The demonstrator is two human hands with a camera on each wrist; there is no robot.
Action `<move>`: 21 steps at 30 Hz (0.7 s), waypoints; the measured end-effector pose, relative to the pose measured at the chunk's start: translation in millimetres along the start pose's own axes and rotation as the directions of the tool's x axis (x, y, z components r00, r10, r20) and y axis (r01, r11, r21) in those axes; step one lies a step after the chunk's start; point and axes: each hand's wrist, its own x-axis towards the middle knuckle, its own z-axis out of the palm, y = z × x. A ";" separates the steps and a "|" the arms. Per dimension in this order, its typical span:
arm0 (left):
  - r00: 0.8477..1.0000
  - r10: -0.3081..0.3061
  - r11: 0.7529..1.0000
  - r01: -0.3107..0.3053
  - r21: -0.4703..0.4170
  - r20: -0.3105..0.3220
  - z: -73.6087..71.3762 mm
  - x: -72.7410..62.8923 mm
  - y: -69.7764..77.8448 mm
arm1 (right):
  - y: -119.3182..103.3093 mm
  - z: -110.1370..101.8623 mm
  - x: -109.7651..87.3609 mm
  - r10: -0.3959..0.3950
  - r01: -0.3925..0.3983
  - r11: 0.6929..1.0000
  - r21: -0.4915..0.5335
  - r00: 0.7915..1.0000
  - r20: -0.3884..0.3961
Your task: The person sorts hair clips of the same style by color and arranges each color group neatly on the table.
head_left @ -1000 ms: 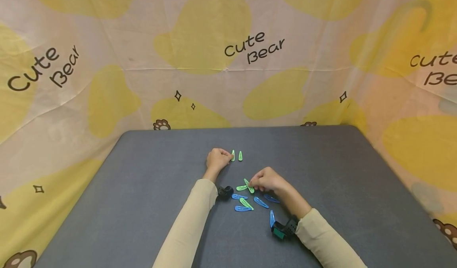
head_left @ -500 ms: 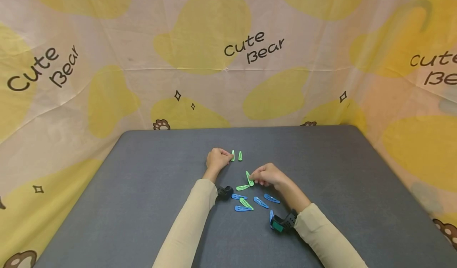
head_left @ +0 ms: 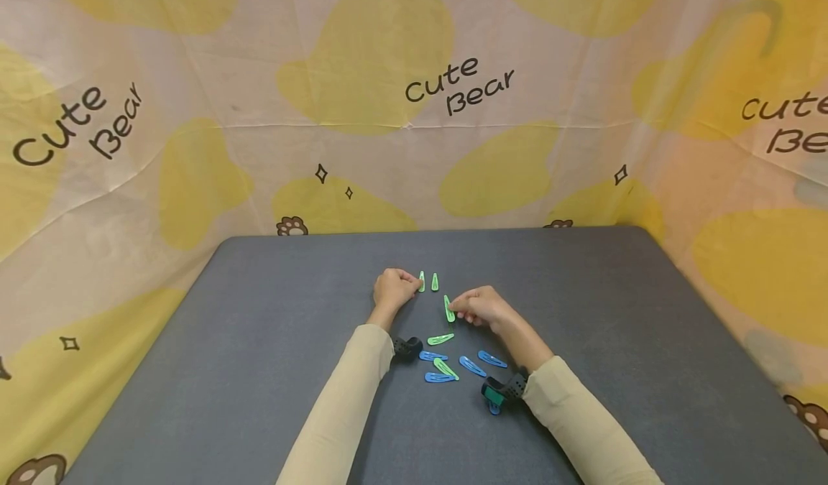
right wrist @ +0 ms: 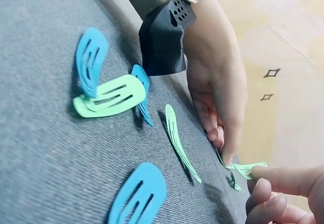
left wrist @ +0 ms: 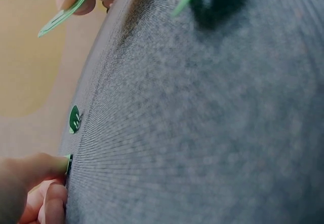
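Observation:
In the head view my left hand [head_left: 393, 289] stays low at the far part of the table, pinching the edge of a green snap hair clip [head_left: 422, 282]. A second green clip [head_left: 435, 282] lies just right of it. My right hand [head_left: 481, 305] pinches another green clip [head_left: 449, 309] between thumb and forefinger. In the left wrist view this held clip [left wrist: 63, 19] is raised off the tabletop, while my left hand [left wrist: 38, 188] shows at the lower left. The right wrist view has my right hand [right wrist: 283, 196] holding its clip [right wrist: 249, 170] near the left hand.
Nearer me lie a single green clip [head_left: 440, 339] and a green clip [head_left: 446, 368] across a blue one [head_left: 440, 378]. Other blue clips [head_left: 473, 366] lie around them, one partly under the right wrist camera [head_left: 504, 388]. A printed cloth [head_left: 388, 97] hangs behind the grey table [head_left: 291, 291].
My right hand has lifted a green clip from the nearer group and carried it away from me, toward the two far clips. The left hand has stayed in place.

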 end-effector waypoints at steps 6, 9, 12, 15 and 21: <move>1.000 -0.004 1.000 0.004 0.005 0.000 0.6 -0.3 -0.1 | -3.1 -1.7 4.3 0.008 -0.008 1.000 0.003 1.000 -0.019; 1.000 -0.009 1.000 0.009 0.001 0.002 0.4 -0.1 0.0 | -4.3 -2.7 7.3 0.017 -0.016 1.000 0.014 1.000 -0.027; 1.000 -0.012 1.000 0.012 -0.004 0.003 -0.4 -1.1 0.5 | -4.9 -3.6 11.4 0.028 -0.026 0.999 0.036 0.999 -0.034; 1.000 -0.013 1.000 0.013 -0.006 0.001 -1.2 -1.9 1.4 | -4.8 -5.2 15.7 0.019 -0.017 0.999 0.044 0.999 -0.037; 1.000 -0.011 1.000 0.011 -0.002 0.000 -2.2 -2.2 2.1 | -7.5 -7.8 21.8 0.000 0.003 0.998 0.069 0.999 -0.051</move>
